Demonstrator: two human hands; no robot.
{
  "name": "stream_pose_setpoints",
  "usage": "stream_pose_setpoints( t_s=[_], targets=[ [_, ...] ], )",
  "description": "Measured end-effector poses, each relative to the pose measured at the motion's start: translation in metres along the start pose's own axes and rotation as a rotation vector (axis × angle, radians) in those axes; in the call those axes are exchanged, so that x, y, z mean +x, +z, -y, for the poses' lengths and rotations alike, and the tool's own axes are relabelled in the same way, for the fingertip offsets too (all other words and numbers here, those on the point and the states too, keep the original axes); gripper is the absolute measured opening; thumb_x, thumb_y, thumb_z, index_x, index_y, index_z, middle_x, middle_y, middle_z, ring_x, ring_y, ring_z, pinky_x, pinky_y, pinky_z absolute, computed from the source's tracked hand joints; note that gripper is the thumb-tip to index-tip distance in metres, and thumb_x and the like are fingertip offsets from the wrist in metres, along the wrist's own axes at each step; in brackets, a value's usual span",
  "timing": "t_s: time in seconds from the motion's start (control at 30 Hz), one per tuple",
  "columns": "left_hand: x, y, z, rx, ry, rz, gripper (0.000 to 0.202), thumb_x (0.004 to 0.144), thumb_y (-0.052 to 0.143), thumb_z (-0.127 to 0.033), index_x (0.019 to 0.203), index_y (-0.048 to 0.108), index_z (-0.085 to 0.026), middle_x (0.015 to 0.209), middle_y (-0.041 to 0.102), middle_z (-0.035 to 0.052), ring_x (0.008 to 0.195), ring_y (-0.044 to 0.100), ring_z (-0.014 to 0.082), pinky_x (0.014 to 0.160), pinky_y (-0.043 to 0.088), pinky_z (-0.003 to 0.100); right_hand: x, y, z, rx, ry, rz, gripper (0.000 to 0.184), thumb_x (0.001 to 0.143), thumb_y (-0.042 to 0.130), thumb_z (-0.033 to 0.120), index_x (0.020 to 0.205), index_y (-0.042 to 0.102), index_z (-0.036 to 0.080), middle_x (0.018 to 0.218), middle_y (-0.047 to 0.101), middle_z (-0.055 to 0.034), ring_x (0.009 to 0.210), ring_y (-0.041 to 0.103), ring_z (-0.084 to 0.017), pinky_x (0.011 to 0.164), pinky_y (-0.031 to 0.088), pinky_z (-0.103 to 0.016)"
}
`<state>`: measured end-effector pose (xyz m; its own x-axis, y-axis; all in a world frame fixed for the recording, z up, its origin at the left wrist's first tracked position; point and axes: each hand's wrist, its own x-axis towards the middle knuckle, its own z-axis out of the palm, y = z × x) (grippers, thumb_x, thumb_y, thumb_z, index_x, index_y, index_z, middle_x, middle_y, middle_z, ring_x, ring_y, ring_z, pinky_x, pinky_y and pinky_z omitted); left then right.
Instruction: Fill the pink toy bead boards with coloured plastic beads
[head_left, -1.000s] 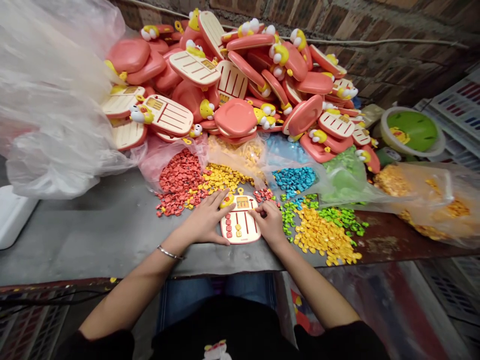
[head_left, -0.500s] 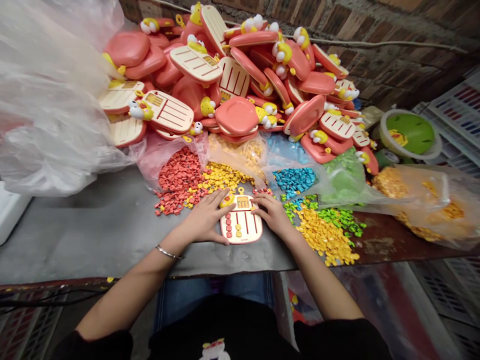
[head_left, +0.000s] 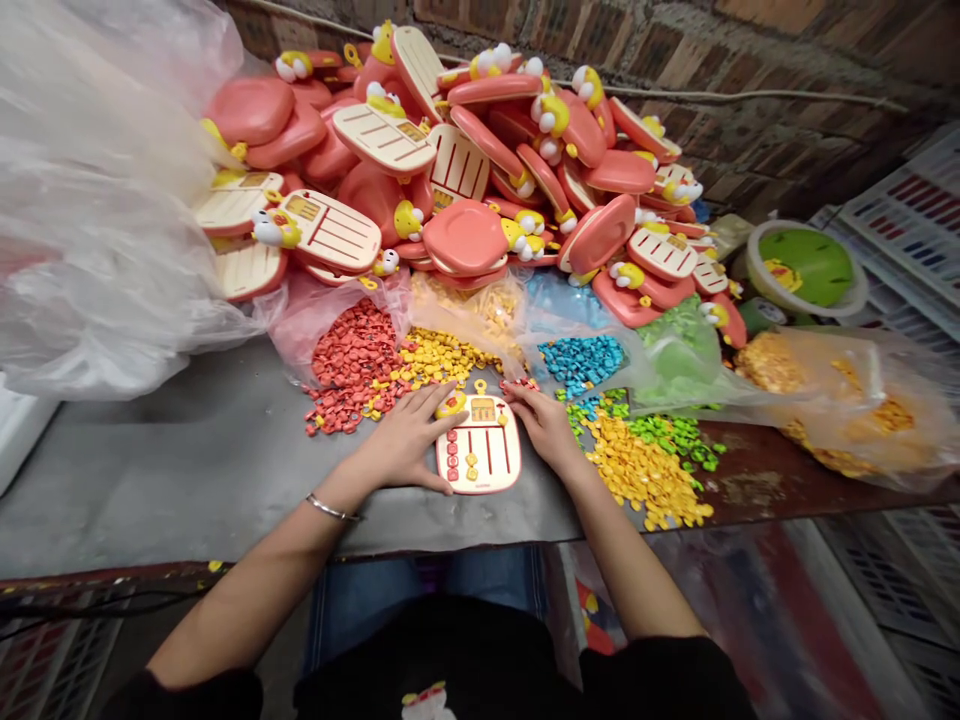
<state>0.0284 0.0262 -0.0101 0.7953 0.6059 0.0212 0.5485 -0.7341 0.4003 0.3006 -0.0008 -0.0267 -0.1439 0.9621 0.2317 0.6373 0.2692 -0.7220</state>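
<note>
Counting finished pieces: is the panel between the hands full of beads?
Partly filled: the cream panel has red beads in its leftmost track, yellow beads in the next; the tracks to the right look bare.

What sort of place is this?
Probably a small toy assembly workshop: a heap of pink plastic toy cases, piles of coloured buttons, and a part-filled toy panel on a metal bench.

Close head-worn view, forward and down at left hand [head_left: 401,445], right hand [head_left: 544,428]

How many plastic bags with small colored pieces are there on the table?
5, in a row, left to right: the red bag, pale yellow bag, blue bag, green bag, orange bag. More may be hidden.
</note>
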Motion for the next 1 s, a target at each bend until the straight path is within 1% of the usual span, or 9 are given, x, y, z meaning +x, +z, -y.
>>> stream_pose_setpoints(
  t_s=[0.1, 0.17, 0.27, 0.4, 0.6, 0.7, 0.8, 0.9, 1.0],
  targets=[
    [0.000, 0.000, 0.000, 0.001, 0.000, -0.003, 0.104, 0.059, 0.070, -0.080, 0.144, 0.048, -0.023, 0.162, 0.018, 0.0181, 0.145, 0.023, 0.0431, 0.116, 0.022, 0.057, 0.000, -0.001, 0.003, 0.015, -0.016, 0.063, 0.042, 0.086, 0.069, 0.031, 0.127, 0.064, 0.024, 0.125, 0.068, -0.0100, 0.111, 0.066, -0.027, 0.098, 0.052, -0.045],
    [0.000, 0.000, 0.000, -0.003, 0.006, -0.012, 0.104, 0.059, 0.071, -0.079, 0.144, 0.048, -0.023, 0.162, 0.018, 0.0170, 0.145, 0.024, 0.0424, 0.116, 0.022, 0.056, 0.001, 0.000, 0.004, 0.023, -0.009, 0.095, 0.041, 0.082, 0.074, 0.032, 0.121, 0.068, 0.024, 0.121, 0.070, -0.0095, 0.111, 0.066, -0.028, 0.099, 0.051, -0.046],
    [0.000, 0.000, 0.001, -0.002, 0.006, -0.020, 0.104, 0.059, 0.071, -0.079, 0.143, 0.048, -0.023, 0.162, 0.019, 0.0168, 0.144, 0.024, 0.0423, 0.116, 0.022, 0.056, 0.004, 0.000, 0.005, 0.058, 0.030, 0.108, 0.034, 0.082, 0.074, 0.029, 0.115, 0.071, 0.023, 0.114, 0.073, -0.0088, 0.104, 0.068, -0.026, 0.094, 0.052, -0.043],
    [0.001, -0.001, 0.000, 0.010, -0.003, -0.005, 0.104, 0.059, 0.071, -0.080, 0.143, 0.049, -0.023, 0.161, 0.020, 0.0183, 0.144, 0.025, 0.0429, 0.116, 0.021, 0.057, 0.008, 0.001, 0.001, 0.100, 0.071, 0.115, 0.032, 0.081, 0.073, 0.025, 0.113, 0.072, 0.022, 0.113, 0.073, -0.0086, 0.102, 0.068, -0.025, 0.089, 0.054, -0.040],
    [0.001, -0.001, 0.000, 0.013, 0.023, -0.016, 0.102, 0.060, 0.070, -0.080, 0.143, 0.049, -0.024, 0.162, 0.019, 0.0161, 0.143, 0.026, 0.0423, 0.116, 0.020, 0.057, 0.009, 0.005, -0.009, 0.127, 0.137, 0.042, 0.020, 0.088, 0.062, 0.025, 0.103, 0.074, 0.021, 0.100, 0.076, -0.0070, 0.089, 0.071, -0.023, 0.082, 0.056, -0.038],
    [0.001, 0.000, 0.000, 0.013, 0.014, -0.020, 0.103, 0.059, 0.070, -0.081, 0.143, 0.049, -0.024, 0.162, 0.019, 0.0159, 0.143, 0.026, 0.0425, 0.116, 0.020, 0.057, 0.007, 0.005, -0.007, 0.117, 0.084, 0.049, 0.023, 0.091, 0.059, 0.028, 0.109, 0.072, 0.022, 0.107, 0.075, -0.0073, 0.095, 0.070, -0.022, 0.086, 0.055, -0.038],
    [0.001, 0.001, 0.000, 0.015, 0.014, -0.018, 0.102, 0.059, 0.069, -0.081, 0.142, 0.049, -0.024, 0.162, 0.019, 0.0158, 0.144, 0.025, 0.0420, 0.116, 0.020, 0.056, 0.006, 0.005, -0.002, 0.067, 0.013, 0.028, 0.024, 0.090, 0.062, 0.031, 0.111, 0.070, 0.022, 0.112, 0.071, -0.0082, 0.100, 0.067, -0.023, 0.088, 0.054, -0.038],
    [0.001, 0.001, 0.000, 0.028, 0.011, -0.014, 0.103, 0.059, 0.070, -0.081, 0.143, 0.049, -0.024, 0.162, 0.018, 0.0158, 0.144, 0.025, 0.0418, 0.116, 0.018, 0.056, 0.006, 0.006, 0.003, -0.033, -0.058, -0.003, 0.018, 0.091, 0.061, 0.030, 0.103, 0.072, 0.022, 0.102, 0.069, -0.0085, 0.097, 0.065, -0.023, 0.086, 0.053, -0.038],
    [0.001, 0.001, -0.001, 0.046, 0.002, -0.011, 0.104, 0.059, 0.070, -0.080, 0.143, 0.048, -0.024, 0.162, 0.018, 0.0165, 0.144, 0.025, 0.0418, 0.116, 0.018, 0.056, 0.005, 0.008, 0.006, -0.101, -0.103, -0.032, 0.020, 0.094, 0.055, 0.028, 0.096, 0.073, 0.021, 0.090, 0.066, -0.0086, 0.089, 0.064, -0.023, 0.081, 0.053, -0.039]
  ],
)
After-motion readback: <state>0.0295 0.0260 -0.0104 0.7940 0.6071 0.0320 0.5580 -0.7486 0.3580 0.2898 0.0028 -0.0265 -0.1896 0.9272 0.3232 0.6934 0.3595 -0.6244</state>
